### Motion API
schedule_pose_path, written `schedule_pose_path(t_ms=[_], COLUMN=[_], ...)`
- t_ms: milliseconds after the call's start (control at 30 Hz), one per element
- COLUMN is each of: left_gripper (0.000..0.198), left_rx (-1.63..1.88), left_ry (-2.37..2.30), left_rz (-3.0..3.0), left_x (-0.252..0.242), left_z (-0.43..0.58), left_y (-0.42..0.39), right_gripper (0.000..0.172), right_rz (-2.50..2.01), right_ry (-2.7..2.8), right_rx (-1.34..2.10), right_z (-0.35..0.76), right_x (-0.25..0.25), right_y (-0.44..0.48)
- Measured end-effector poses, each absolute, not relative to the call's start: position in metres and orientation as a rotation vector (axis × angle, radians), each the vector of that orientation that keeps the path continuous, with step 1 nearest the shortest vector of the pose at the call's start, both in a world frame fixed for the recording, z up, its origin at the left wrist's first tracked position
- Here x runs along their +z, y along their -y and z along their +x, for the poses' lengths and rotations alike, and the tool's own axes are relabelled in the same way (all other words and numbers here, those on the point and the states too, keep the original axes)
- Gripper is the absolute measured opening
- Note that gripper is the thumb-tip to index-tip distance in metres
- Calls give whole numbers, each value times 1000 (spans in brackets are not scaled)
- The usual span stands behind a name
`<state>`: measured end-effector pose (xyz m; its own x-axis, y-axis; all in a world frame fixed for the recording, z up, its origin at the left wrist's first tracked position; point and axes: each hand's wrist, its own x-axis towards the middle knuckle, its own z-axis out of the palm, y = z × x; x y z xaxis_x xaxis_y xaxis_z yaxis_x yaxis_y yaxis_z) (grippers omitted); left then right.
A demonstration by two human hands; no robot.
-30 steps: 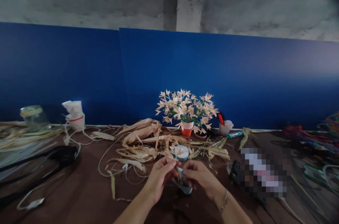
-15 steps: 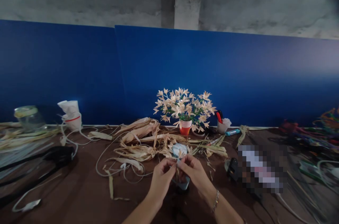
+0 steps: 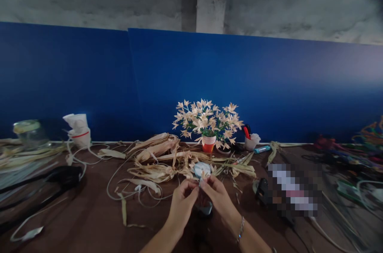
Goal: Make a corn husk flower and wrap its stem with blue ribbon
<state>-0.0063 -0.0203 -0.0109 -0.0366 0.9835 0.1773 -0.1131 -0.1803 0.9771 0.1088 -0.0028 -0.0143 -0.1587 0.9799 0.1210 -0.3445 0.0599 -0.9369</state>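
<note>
My left hand [image 3: 182, 201] and my right hand [image 3: 220, 197] meet low in the middle of the view, fingertips pinched together on a small pale husk flower [image 3: 200, 180]. Both hands are closed on it. Under them on the brown table [image 3: 89, 213] lies a small dark object [image 3: 206, 208] that I cannot make out. Just behind the fingertips sits a round light-blue tape roll [image 3: 201, 169]. A pile of dried corn husks [image 3: 158, 157] spreads behind and to the left.
A red paper cup of husk flowers [image 3: 208, 123] stands by the blue backboard [image 3: 191, 85]. A white cup with a red-handled tool [image 3: 250, 139], stacked cups [image 3: 78, 129], a glass jar [image 3: 28, 132], white cable [image 3: 119, 181] and dark tools at left [image 3: 64, 175] lie about. Coloured wires [image 3: 353, 153] crowd the right.
Both hands have moved a little away from me and closer together, raising the pinched flower piece toward the tape roll. The camera has tilted slightly.
</note>
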Motion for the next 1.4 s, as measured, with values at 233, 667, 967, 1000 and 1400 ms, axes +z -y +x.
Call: schedule_pose_path(t_ms=[233, 667, 967, 1000, 1400], left_gripper=[23, 15, 16, 16, 14], left_rx=[1425, 1501, 1515, 1516, 1611], left_ry=[-1066, -1252, -1240, -1243, -1335], left_rz=[1335, 1594, 1569, 1554, 1591], left_x=[-12, 0, -1, -1, -1], left_z=[-6, -9, -8, -8, -9], left_y=[21, 29, 28, 28, 30], right_gripper=[35, 31, 31, 30, 20], right_rz=[-855, -864, -899, -904, -1078], right_ry=[1145, 1283, 1272, 1273, 1365], right_rx=[1430, 1255, 1245, 1250, 828], right_z=[107, 106, 106, 106, 109], right_x=[-12, -19, -19, -16, 4], right_y=[3, 2, 2, 3, 17])
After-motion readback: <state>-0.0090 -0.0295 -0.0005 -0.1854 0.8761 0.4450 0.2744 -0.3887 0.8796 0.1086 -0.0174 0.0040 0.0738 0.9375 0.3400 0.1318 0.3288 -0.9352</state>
